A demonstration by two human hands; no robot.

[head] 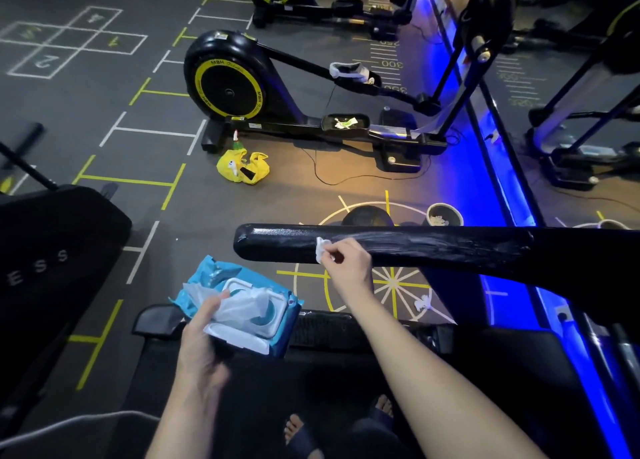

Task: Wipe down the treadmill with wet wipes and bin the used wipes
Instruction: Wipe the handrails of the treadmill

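Observation:
The treadmill's black handrail point(277, 245) runs across the middle of the view, with wet streaks to the right of my right hand. My right hand point(346, 261) pinches a small crumpled white wipe point(322, 249) against the rail's side. My left hand point(204, 334) holds a blue pack of wet wipes point(242, 306) below the rail, its white lid flipped open and a wipe sticking out. A round bin point(444, 215) with used wipes inside stands on the floor beyond the rail. My feet stand on the treadmill deck point(346, 372).
An elliptical trainer point(242, 84) stands ahead, with a yellow bag point(242, 167) and a spray bottle on the floor beside it. A crumpled wipe point(423, 302) lies on the floor markings. A mirror wall with a blue light strip point(498, 181) runs on the right. Another machine point(52, 243) is at the left.

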